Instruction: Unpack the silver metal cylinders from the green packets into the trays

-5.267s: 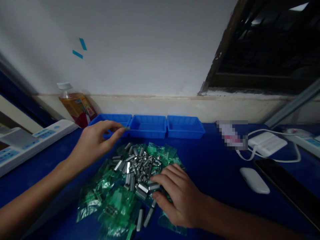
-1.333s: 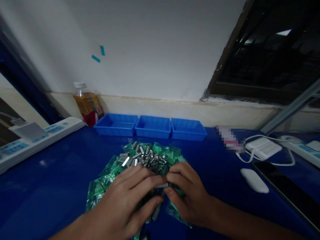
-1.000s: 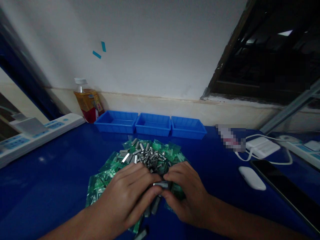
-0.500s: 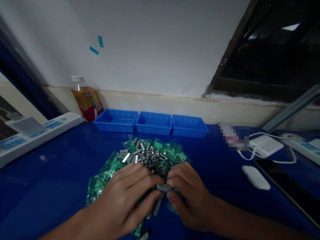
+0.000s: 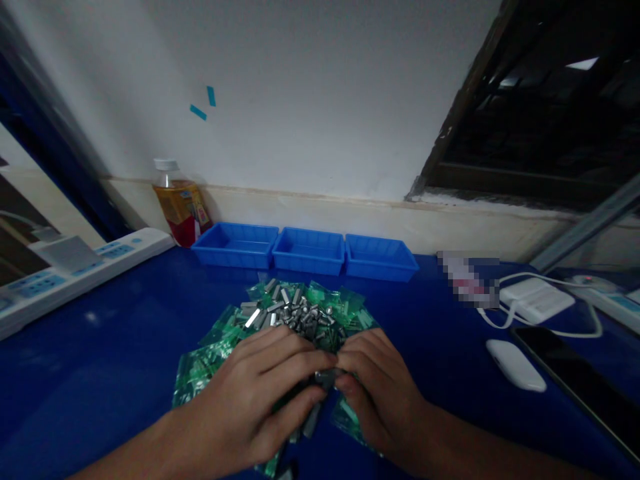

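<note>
Between the thumb and fingertips of my left hand (image 5: 265, 390) and my right hand (image 5: 380, 387) is a small grey metal standoff (image 5: 326, 379). Both hands are closed on it, and the fingers cover its ends. Just beyond them lies a pile of silvery metal parts (image 5: 305, 315), longer hexagonal pieces on the left and smaller ones on the right. Green plastic bags (image 5: 200, 367) are spread under and around this pile. More metal pieces (image 5: 311, 421) lie below my hands, partly hidden by the left thumb.
Three blue trays (image 5: 309, 252) stand in a row by the wall. At the left are a drink bottle (image 5: 183, 207) and a white power strip (image 5: 95, 270). A white case (image 5: 516, 365), a phone (image 5: 575, 380) and a white charger with a cable (image 5: 537, 300) lie at the right.
My fingers have closed further around the standoff, so less of it shows and it looks turned. Both hands stay above the bags. The whole view has shifted slightly.
</note>
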A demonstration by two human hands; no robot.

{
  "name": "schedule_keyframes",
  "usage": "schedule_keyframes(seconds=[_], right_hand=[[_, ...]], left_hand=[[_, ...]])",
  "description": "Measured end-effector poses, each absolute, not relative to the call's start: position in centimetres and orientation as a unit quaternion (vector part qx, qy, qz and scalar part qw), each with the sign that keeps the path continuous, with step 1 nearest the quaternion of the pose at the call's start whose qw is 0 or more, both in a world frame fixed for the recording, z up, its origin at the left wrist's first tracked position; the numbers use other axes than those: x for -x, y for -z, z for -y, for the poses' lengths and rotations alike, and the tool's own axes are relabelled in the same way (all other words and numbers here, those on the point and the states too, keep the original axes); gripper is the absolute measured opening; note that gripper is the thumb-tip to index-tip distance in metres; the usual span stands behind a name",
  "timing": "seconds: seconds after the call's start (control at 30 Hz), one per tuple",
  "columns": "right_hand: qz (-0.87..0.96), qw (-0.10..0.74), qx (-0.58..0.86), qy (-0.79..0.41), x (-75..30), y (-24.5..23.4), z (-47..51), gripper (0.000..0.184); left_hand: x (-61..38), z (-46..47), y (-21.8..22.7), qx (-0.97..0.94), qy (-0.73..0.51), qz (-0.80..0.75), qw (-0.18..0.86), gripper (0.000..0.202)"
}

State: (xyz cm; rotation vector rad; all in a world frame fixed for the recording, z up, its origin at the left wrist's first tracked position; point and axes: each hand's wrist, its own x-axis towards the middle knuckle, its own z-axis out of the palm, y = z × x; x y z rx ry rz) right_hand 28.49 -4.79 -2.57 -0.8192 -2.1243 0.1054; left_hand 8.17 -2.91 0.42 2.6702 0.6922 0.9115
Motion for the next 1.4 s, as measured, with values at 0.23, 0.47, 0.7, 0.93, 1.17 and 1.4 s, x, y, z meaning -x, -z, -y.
schedule_keyframes(seconds=[0.23, 0.47, 0.7, 0.93, 1.17, 1.4], right_hand=[[0.85, 0.411, 0.324, -0.067, -28.4, 2.0, 4.8, 0.01], [0.892, 0.308, 0.323, 0.072, -28.0, -1.4, 2.8, 0.01], [0.844, 0.115, 0.516, 0.093, -26.7, -6.0, -10.1, 0.026], [0.823, -0.033, 0.567, -0.022, -22.4, -4.6, -17.0, 0.031], [0.815, -0.031, 0.579, -0.005, -21.9, -4.2, -17.1, 0.034], [0.846, 0.205, 0.489, 0.058, -24.2, -4.1, -9.1, 0.028]], left_hand=[[-8.2, 2.8, -0.4, -0.91, -0.312, -0.246, 0.119, 0.013], [-7.3, 1.8, -1.1, -0.898, -0.303, -0.306, 0.095, 0.022], [-3.5, -1.5, -1.8, -0.83, -0.047, -0.555, 0.024, 0.037], [-2.3, -2.3, -1.8, -0.815, -0.026, -0.575, 0.067, 0.02], [-1.5, -3.0, -1.9, -0.813, -0.005, -0.579, 0.058, 0.02], [-1.2, -3.0, -1.5, -0.843, 0.005, -0.532, 0.078, 0.018]])
